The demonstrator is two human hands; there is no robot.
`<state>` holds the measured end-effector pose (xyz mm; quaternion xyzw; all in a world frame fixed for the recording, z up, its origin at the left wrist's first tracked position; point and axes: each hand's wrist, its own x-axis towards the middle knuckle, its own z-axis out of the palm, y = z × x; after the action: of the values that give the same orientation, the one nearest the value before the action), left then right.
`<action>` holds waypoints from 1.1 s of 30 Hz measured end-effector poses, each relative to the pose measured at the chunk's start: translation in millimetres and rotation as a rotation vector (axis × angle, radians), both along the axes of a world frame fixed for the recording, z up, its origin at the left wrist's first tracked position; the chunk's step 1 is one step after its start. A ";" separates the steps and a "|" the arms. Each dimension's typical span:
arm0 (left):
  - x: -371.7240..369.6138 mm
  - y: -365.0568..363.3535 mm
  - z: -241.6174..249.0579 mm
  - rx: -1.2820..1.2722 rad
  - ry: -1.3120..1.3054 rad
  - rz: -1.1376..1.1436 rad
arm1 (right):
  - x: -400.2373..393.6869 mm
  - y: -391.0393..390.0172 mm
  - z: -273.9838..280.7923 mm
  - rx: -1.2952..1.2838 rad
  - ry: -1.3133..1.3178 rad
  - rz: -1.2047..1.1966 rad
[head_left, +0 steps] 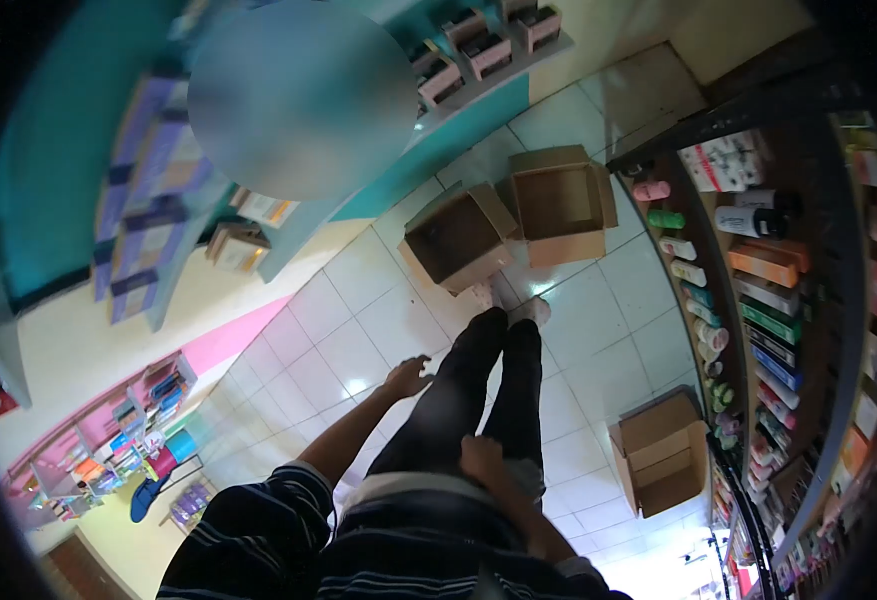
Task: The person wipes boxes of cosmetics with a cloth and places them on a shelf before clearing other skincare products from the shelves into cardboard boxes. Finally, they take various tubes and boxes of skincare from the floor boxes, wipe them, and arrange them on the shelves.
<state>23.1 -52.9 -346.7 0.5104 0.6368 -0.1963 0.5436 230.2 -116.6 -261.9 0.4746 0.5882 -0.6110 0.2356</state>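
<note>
My left hand (410, 378) hangs beside my left thigh with its fingers apart and nothing in them. In front of my right thigh is my right hand (480, 458); its back faces up and its fingers do not show clearly. Two open cardboard boxes stand on the floor beyond my feet: a left box (455, 240) and, close beside it, a right box (561, 205). Their insides look bare and brown. Neither hand touches a box.
A third open cardboard box (660, 455) sits on the tiled floor (388, 320) to my right, near tall shelves (703, 235) full of bottles and cartons. Wall shelves (298, 240) with purple boxes run along the left. A blurred round patch covers part of the upper left.
</note>
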 end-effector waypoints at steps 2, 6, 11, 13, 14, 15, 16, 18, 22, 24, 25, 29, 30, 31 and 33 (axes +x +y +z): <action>-1.0 27.4 -47.9 0.035 0.007 0.014 | -11.3 -32.8 -24.8 0.038 0.047 -0.072; -14.9 90.7 -165.1 0.275 0.108 -0.084 | -27.3 -65.4 -56.0 0.091 -0.019 -0.210; -41.1 170.5 -304.3 0.315 0.298 0.040 | -36.9 -66.6 -73.5 -0.157 0.015 -0.165; -41.8 183.0 -337.5 0.446 0.297 0.066 | -38.6 -59.2 -74.1 -0.275 0.010 -0.140; -31.5 191.1 -341.3 0.529 0.288 0.088 | -38.0 -59.4 -74.3 -0.322 0.037 -0.173; -23.8 200.0 -347.6 0.515 0.296 0.090 | -38.7 -57.1 -77.3 -0.365 0.065 -0.208; -18.3 207.2 -354.4 0.406 0.358 0.049 | -39.4 -51.0 -80.3 -0.381 0.071 -0.202; -19.8 208.1 -382.9 0.285 0.427 0.007 | -45.1 -39.9 -89.3 -0.554 -0.008 -0.119; -16.0 192.4 -425.5 0.452 0.506 -0.005 | -71.7 -157.0 -96.6 0.310 -0.039 0.169; -15.8 186.9 -433.1 0.479 0.545 0.088 | -63.2 -136.4 -91.4 0.171 -0.022 0.048; -18.0 184.3 -439.3 0.463 0.644 0.006 | -60.1 -125.8 -90.8 0.043 -0.014 -0.074; -40.4 176.7 -470.9 0.558 0.602 0.046 | -63.9 -156.7 -86.3 0.080 -0.071 0.075; -36.2 177.9 -462.0 0.556 0.606 0.046 | -59.3 -151.2 -87.5 0.174 -0.040 0.167; -28.7 181.3 -446.7 0.651 0.565 0.128 | -54.8 -142.3 -88.4 0.271 -0.007 0.257; -15.0 183.4 -413.5 0.757 0.519 0.200 | -46.3 -114.1 -85.3 0.156 0.042 -0.034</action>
<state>8.1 130.5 -760.1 0.5429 0.8246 -0.0180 0.1584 183.9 -230.7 -347.2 0.4885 0.6306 -0.5772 0.1750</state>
